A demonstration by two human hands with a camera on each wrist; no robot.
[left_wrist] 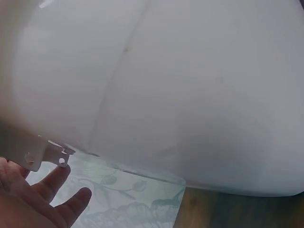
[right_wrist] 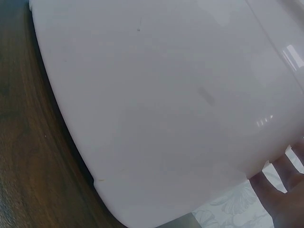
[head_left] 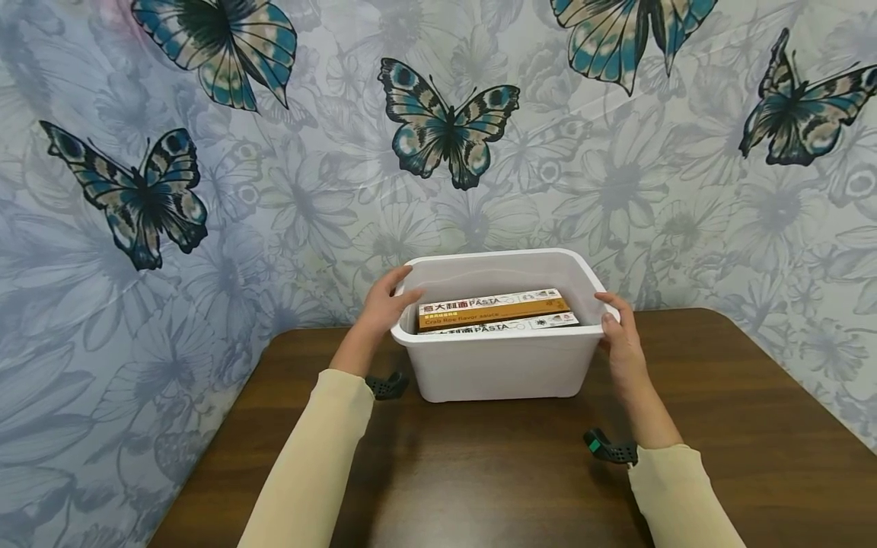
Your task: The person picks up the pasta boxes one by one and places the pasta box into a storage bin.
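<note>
A white plastic storage bin (head_left: 507, 369) stands upright on the table, near its far edge. At the bin's left end my left hand (head_left: 384, 304) grips the rim, with the thumb over the top. My right hand (head_left: 625, 342) holds the rim at the opposite end. Inside lie a pasta box (head_left: 493, 310) with a brown band reading "Crab Roe flavor sauce" and, in front of it, another pasta box (head_left: 521, 325) mostly hidden by the bin's wall. Both wrist views are filled by the bin's outer wall (left_wrist: 156, 95), with fingers at the rim's underside.
The brown wooden table (head_left: 479, 472) has rounded far corners. Close behind it hangs a pale floral cloth (head_left: 308, 190) printed with several butterflies. A dark wrist strap (head_left: 387, 386) is on the left arm, another strap (head_left: 610, 449) on the right.
</note>
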